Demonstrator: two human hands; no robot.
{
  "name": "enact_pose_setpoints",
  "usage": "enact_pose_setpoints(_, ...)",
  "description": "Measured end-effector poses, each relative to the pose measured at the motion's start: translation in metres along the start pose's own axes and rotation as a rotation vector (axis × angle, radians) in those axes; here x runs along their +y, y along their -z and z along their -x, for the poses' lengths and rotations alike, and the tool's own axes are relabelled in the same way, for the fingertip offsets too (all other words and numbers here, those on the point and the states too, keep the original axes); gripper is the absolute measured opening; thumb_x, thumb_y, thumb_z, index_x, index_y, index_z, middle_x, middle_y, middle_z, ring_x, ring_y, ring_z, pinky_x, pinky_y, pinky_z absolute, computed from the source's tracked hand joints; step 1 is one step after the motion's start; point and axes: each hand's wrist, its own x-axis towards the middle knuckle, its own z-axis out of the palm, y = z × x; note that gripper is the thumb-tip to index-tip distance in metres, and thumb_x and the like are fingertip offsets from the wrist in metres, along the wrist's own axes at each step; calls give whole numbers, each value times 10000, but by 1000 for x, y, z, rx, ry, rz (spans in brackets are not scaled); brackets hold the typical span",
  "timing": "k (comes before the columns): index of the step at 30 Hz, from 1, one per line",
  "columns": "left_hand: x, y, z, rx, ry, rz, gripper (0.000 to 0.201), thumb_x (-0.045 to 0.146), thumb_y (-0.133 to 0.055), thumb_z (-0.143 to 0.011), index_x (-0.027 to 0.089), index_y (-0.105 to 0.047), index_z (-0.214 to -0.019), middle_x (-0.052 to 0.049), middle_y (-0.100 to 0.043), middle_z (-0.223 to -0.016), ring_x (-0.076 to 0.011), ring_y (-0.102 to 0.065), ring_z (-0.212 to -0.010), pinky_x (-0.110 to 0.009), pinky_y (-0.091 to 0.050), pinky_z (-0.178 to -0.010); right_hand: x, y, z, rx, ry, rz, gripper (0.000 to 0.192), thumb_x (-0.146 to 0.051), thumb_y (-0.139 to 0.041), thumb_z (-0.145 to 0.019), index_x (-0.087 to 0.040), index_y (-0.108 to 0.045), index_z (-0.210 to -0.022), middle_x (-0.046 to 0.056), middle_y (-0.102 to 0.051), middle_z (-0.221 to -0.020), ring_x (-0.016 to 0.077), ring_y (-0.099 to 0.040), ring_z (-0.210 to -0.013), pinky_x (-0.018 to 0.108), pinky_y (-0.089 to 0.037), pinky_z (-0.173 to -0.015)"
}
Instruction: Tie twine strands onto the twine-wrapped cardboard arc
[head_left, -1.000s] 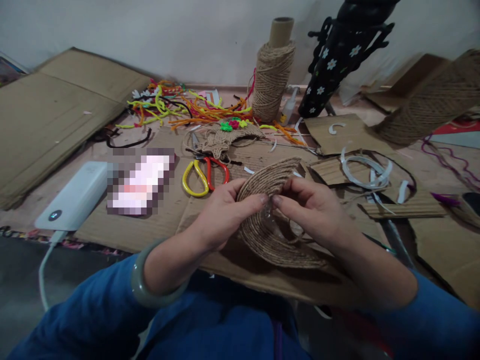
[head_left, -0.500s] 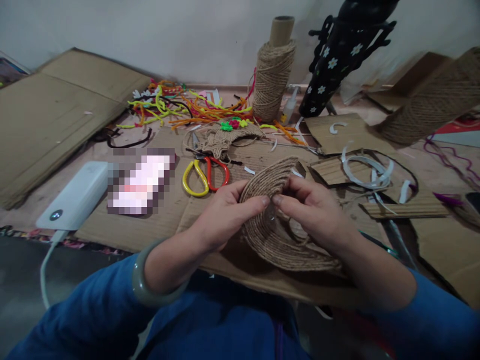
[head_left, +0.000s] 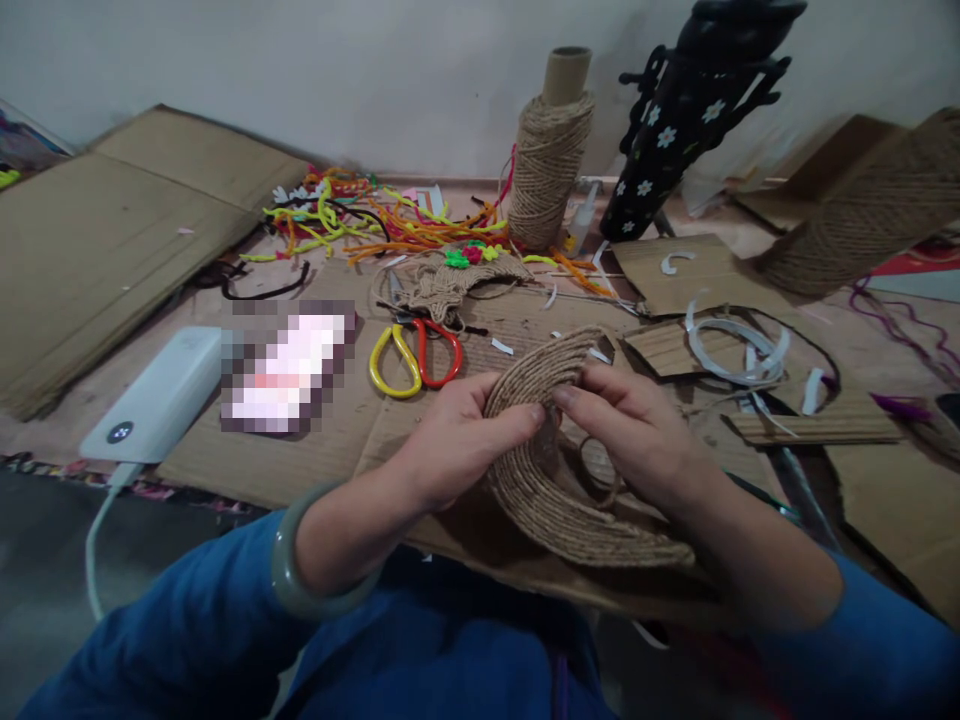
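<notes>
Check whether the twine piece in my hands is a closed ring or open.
Open: the twine piece curves in an arc, its ends apart, one above your right hand, the other below.

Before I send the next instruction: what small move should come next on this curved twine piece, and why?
Probably press the loose strand against the inner edge of the curved twine piece: the left hand grips its body, the right hand has its fingertips at that edge, and the strand seems to loop below them.
</notes>
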Motion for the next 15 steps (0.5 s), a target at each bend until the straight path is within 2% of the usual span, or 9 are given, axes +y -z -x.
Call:
enact_pose_setpoints(5, 1, 0, 0, 18, 2, -15, 205, 251, -764, -610, 140, -613, -693, 32, -565, -596, -93, -513, -550, -242, -426, -583, 0, 1, 1, 43, 2, 134, 212, -294, -517, -790, -208, -515, -595, -13, -467, -579, 114, -429, -546, 235, -387, -476)
enact_pose_setpoints(9, 1, -1, -1, 19, -3, -12, 165, 227, -736, -626, 136, -619, -699, 29, -569, -601, -102, -534, -583, -240, -424, -584, 1, 2, 1, 24, 33, 138, 233, -328, -524, -814, -217, -514, -610, -12, -500, -579, 120, -454, -544, 243, -399, -486)
enact_pose_setpoints(15, -4, 2, -3, -23, -26, -20, 170, 254, -731, -658, 137, -623, -717, 25, -579, -606, -98, -540, -585, -237, -435, -589, 3, 4, 1, 80, 32, 139, 230, -361, -587, -801, -230, -551, -615, -10, -544, -577, 133, -492, -532, 264, -428, -493)
